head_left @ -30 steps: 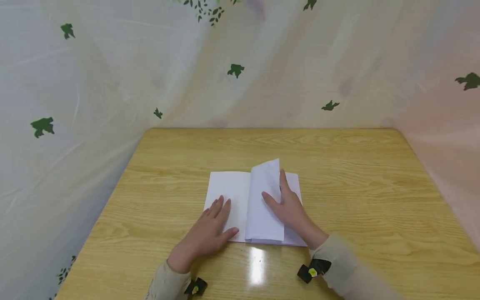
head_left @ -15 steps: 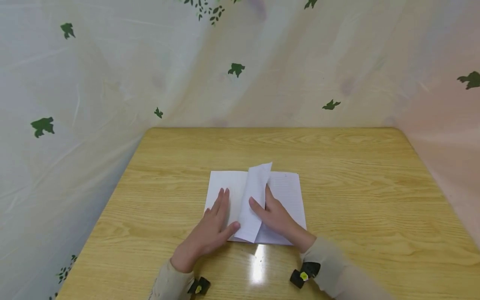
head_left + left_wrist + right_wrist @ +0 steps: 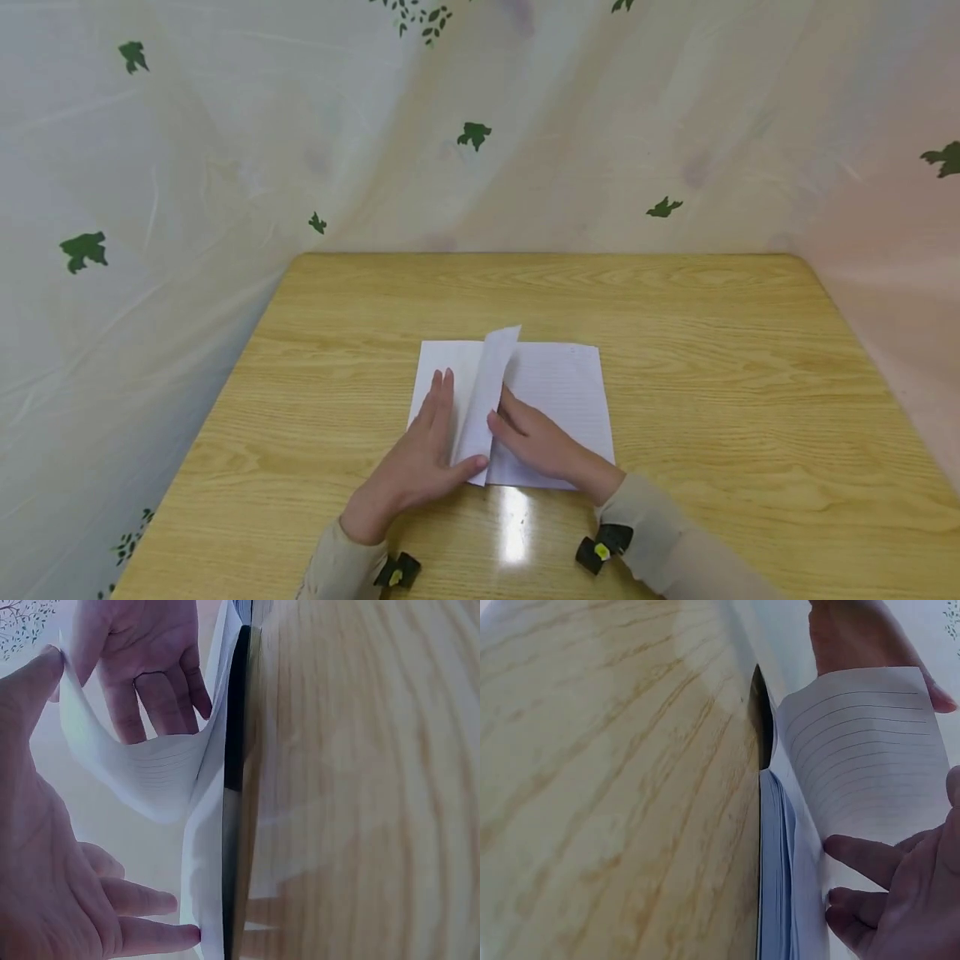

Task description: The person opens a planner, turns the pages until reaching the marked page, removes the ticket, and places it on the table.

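Note:
A notebook with lined pages (image 3: 566, 387) lies spread on the wooden table, with a raised leaf (image 3: 491, 367) curving up near its middle. My left hand (image 3: 423, 450) rests over the left page with fingers straight. Its thumb touches the leaf's free edge, as the left wrist view shows at the leaf (image 3: 142, 772). My right hand (image 3: 543, 437) is on the right side of the leaf, fingers extended against its lined face (image 3: 862, 742), thumb by its edge. Part of the left page is hidden behind the leaf and my left hand.
The wooden table (image 3: 712, 358) extends around the notebook, with a light glare near its front. A pale cloth backdrop (image 3: 570, 167) with green bird shapes hangs behind and along the sides. Black cameras are strapped at both wrists.
My right hand has moved left, carrying the leaf over from the right side toward the left page. More of the right lined page shows. My left thumb now meets the leaf's edge.

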`<move>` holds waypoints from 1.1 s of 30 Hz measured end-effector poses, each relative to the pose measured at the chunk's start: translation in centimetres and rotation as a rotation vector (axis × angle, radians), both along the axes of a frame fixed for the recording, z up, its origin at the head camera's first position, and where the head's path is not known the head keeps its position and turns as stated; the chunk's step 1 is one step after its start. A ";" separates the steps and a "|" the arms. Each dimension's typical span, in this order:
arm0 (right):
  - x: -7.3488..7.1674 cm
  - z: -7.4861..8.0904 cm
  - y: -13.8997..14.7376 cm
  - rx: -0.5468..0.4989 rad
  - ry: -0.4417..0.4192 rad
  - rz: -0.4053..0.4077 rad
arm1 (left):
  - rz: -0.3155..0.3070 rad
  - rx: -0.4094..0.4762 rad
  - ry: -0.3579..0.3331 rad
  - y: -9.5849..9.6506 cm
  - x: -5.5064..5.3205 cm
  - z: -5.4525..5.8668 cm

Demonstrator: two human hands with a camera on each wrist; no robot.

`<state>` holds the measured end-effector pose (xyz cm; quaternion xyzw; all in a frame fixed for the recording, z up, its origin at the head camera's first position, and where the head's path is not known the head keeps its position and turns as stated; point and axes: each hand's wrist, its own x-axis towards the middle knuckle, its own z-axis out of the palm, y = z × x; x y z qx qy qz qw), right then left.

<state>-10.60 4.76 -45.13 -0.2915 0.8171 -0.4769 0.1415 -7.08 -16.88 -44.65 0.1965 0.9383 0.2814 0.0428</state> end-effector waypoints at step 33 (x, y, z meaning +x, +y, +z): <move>-0.1 -0.7 2.4 0.365 0.248 0.148 | -0.095 -0.313 -0.039 -0.5 0.0 -0.6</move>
